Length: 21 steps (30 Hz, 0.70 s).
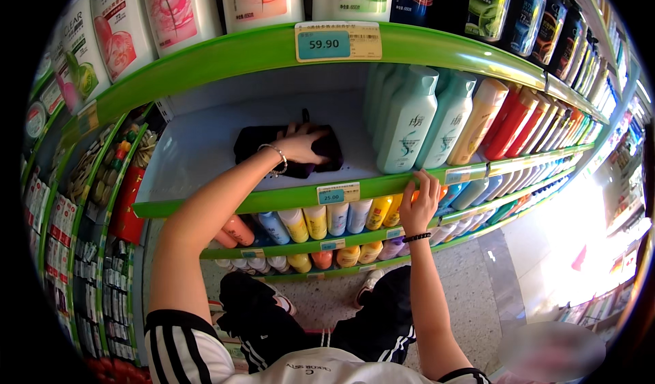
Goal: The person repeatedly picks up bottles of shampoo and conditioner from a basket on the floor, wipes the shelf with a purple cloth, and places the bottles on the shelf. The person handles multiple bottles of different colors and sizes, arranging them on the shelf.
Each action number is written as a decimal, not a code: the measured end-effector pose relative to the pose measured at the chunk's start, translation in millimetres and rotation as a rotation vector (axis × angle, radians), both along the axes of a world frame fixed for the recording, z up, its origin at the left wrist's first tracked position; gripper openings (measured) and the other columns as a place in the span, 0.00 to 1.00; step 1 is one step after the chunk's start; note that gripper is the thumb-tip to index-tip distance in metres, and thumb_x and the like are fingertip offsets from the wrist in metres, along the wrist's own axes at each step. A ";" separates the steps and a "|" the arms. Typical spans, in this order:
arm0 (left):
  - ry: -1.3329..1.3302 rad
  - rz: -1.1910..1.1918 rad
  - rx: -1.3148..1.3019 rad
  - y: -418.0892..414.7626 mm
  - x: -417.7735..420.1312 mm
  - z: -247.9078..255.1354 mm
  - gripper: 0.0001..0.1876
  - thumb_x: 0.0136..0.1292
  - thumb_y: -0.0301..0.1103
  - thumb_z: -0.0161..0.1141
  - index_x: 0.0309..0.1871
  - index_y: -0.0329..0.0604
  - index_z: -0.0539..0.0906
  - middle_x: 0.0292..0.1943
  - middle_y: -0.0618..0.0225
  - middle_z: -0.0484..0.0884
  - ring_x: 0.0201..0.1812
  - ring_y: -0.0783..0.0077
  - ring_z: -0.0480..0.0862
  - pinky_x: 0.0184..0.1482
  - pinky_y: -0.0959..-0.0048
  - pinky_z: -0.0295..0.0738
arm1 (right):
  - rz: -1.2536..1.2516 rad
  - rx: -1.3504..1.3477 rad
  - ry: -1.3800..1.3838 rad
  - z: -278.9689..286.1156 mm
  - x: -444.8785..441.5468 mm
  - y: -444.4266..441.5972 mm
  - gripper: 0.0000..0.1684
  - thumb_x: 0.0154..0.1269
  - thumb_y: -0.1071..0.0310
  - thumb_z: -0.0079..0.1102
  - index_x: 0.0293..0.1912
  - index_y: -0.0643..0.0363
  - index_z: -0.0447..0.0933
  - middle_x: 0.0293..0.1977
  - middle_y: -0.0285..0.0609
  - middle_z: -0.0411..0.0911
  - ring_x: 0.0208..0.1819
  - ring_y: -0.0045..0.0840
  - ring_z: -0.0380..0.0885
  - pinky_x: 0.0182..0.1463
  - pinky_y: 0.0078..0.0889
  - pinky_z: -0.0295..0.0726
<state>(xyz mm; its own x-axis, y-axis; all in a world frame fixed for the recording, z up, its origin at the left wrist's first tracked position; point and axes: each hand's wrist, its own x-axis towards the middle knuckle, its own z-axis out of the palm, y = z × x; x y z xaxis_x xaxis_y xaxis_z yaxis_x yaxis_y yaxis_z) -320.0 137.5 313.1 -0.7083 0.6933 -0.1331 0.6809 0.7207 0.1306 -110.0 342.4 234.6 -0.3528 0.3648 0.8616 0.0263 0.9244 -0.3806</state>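
Note:
My left hand (303, 146) presses down on a dark cloth (250, 146) that lies on the bare part of a pale shelf board (189, 133). Small dark specks and wet-looking spots show on the board beside the cloth. At the green front edge (286, 192) of the same shelf, my right hand (420, 200) rests with its fingertips over the rim, holding no item. Just behind those fingertips stand pale teal shampoo bottles (408, 128), upright in rows.
Above runs another green-edged shelf (435, 49) with large bottles and a price tag (337, 42). Lower shelves hold small bottles (315, 221). Red and cream bottles (511, 123) continue rightward. Side racks (97, 189) stand at left. A blurred patch (551, 352) covers the lower right.

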 end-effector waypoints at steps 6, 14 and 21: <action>0.025 -0.090 0.008 -27.5 32.2 1.1 0.43 0.47 0.63 0.59 0.68 0.67 0.61 0.70 0.71 0.54 0.68 0.51 0.51 0.64 0.46 0.49 | -0.016 -0.001 -0.001 2.4 1.3 -1.1 0.11 0.56 0.73 0.54 0.42 0.60 0.74 0.43 0.47 0.74 0.43 0.41 0.72 0.47 0.39 0.71; 0.044 0.054 0.024 -9.7 -4.3 -4.6 0.37 0.53 0.63 0.53 0.67 0.68 0.61 0.71 0.72 0.53 0.70 0.49 0.48 0.65 0.46 0.45 | -0.023 -0.006 0.015 -0.8 -0.7 -3.1 0.11 0.56 0.74 0.53 0.41 0.61 0.74 0.43 0.48 0.74 0.42 0.41 0.72 0.47 0.39 0.70; -0.013 0.213 0.046 24.1 -81.7 0.2 0.37 0.54 0.65 0.51 0.67 0.68 0.61 0.71 0.73 0.52 0.70 0.48 0.48 0.66 0.43 0.43 | 0.010 -0.034 0.019 -3.4 -3.0 0.2 0.12 0.54 0.76 0.53 0.42 0.62 0.74 0.43 0.49 0.74 0.43 0.42 0.71 0.49 0.40 0.68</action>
